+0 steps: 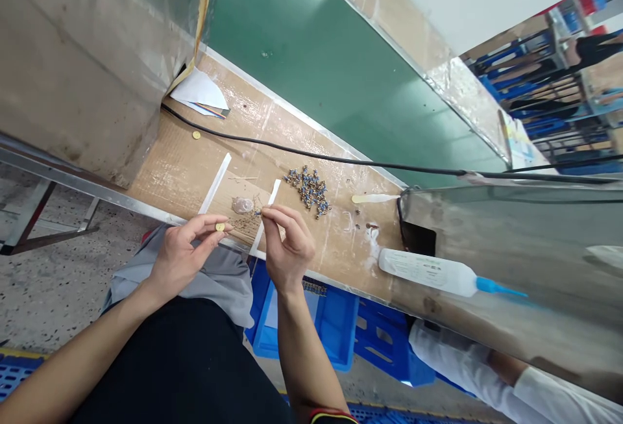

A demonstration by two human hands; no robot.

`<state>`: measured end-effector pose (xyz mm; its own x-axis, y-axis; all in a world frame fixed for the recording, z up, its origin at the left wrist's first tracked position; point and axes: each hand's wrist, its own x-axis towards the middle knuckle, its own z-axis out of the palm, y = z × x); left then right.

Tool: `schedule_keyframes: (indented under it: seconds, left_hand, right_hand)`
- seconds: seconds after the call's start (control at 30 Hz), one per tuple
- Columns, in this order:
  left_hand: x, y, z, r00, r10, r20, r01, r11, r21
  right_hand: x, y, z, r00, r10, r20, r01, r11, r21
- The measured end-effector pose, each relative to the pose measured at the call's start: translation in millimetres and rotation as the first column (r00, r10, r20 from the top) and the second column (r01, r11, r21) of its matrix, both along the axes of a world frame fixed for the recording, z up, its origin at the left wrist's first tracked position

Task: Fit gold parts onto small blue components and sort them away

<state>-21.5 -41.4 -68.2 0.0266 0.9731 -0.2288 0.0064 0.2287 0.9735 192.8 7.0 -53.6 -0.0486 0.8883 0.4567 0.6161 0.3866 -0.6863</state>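
My left hand is closed, with a small round yellow disc pinched between thumb and fingers at the table's front edge. To its right, my right hand pinches a tiny blue-and-brass part, mostly covered by the fingertips. A clear, gel-like blob lies on the cardboard just beyond both hands, between two white tape strips. Past my right hand is a loose pile of small blue-and-brass parts. Thin sticks rest behind the blob.
A black cable crosses the cardboard-covered bench. Another yellow disc lies near folded white paper. At right are a pale spatula-like strip and a blue-nozzled bottle. Below sits a blue tray; a person's white sleeve shows lower right.
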Motion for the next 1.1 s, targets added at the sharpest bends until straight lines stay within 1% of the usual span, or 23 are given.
schedule_keyframes:
  seconds: [0.13, 0.27, 0.4, 0.53, 0.7, 1.1]
  left_hand:
    - [-1, -1, -1.5, 1.000, 0.006, -0.004, -0.006, 1.000, -0.008]
    - [0, 0, -0.2, 1.000, 0.002, 0.001, -0.002, 1.000, -0.009]
    - [2, 1, -1.6, 1.000, -0.003, -0.008, 0.003, 1.000, -0.008]
    - [2, 1, -2.8, 1.000, -0.002, 0.004, 0.002, 1.000, -0.010]
    - [2, 1, -1.4, 1.000, -0.002, 0.012, 0.003, 1.000, -0.014]
    - [1, 0, -1.0, 1.000, 0.000, -0.010, 0.000, 1.000, 0.008]
  right_hand:
    - [4, 5, -10.9, 0.999, 0.015, 0.032, -0.016, 1.000, 0.011]
    - [4, 7, -15.8, 0.998, 0.018, 0.054, -0.018, 1.000, 0.004]
    - [4, 7, -16.6, 0.996, 0.024, 0.085, -0.023, 1.000, -0.003]
    - [5, 7, -17.3, 0.997, 0.024, 0.068, -0.025, 1.000, 0.014]
    - [7, 8, -18.0, 0.997, 0.054, 0.058, -0.055, 0.998, 0.020]
    - [4, 7, -13.9, 0.990, 0.087, 0.113, -0.091, 0.995, 0.033]
